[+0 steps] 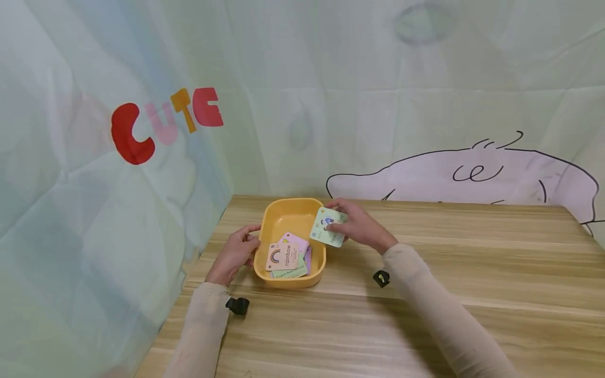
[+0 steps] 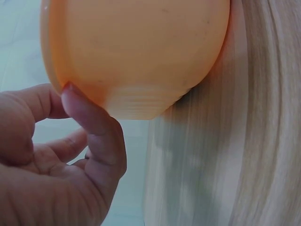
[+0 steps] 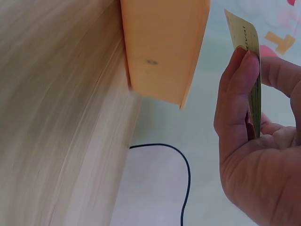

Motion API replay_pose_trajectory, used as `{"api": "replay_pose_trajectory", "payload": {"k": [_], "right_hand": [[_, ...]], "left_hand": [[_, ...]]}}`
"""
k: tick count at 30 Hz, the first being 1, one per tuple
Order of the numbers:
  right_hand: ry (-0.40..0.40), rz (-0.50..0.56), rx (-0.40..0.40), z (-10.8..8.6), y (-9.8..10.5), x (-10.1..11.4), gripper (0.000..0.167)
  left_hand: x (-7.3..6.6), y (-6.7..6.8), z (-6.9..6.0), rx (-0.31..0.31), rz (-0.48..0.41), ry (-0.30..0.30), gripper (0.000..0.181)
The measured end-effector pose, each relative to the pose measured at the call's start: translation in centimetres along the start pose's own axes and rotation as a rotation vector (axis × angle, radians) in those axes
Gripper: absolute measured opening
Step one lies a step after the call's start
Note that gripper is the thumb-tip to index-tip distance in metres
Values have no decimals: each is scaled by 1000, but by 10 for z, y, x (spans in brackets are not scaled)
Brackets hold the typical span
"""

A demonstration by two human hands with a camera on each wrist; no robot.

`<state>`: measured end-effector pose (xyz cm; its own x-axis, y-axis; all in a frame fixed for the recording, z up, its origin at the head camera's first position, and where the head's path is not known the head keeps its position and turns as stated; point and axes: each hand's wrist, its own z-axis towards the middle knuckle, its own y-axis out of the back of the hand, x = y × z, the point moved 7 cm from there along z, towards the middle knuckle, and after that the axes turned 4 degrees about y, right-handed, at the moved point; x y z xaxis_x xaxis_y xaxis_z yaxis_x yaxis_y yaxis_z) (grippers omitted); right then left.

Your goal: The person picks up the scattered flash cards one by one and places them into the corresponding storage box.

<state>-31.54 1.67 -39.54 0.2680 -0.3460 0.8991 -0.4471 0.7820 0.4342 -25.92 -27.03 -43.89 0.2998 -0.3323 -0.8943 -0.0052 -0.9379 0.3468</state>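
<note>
A yellow plastic bin (image 1: 289,282) stands on the wooden table. My left hand (image 1: 235,254) is at its left side; in the left wrist view, thumb and fingers (image 2: 96,132) pinch the bin's edge. Above the bin's right rim, my right hand (image 1: 357,224) holds a pale green flash card (image 1: 326,226) with a small picture and print partly covered by the thumb. Seen edge-on in the right wrist view, the card (image 3: 256,94) sits between thumb and fingers. Inside the bin lie several cards: a peach "rainbow" card (image 1: 282,256) on top, with green (image 1: 290,273) and purple (image 1: 298,241) ones beneath.
The wooden table (image 1: 454,252) reaches far to the right. A pale fabric backdrop (image 1: 302,121) with the letters "CUTE" and a line-drawn animal (image 1: 472,176) hangs behind and to the left. Black wrist devices (image 1: 238,305) are by both sleeves.
</note>
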Motion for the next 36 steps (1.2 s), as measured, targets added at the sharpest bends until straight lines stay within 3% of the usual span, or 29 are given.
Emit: {"api": "replay_pose_trajectory", "payload": {"k": [15, 24, 36], "right_hand": [[30, 6, 54, 13, -31, 5, 48], [52, -55, 54, 18, -43, 9, 47], [50, -41, 85, 27, -57, 12, 46]], "left_hand": [[3, 1, 0, -4, -11, -5, 48], [3, 0, 0, -10, -7, 3, 48], [1, 1, 1, -20, -9, -4, 49]]}}
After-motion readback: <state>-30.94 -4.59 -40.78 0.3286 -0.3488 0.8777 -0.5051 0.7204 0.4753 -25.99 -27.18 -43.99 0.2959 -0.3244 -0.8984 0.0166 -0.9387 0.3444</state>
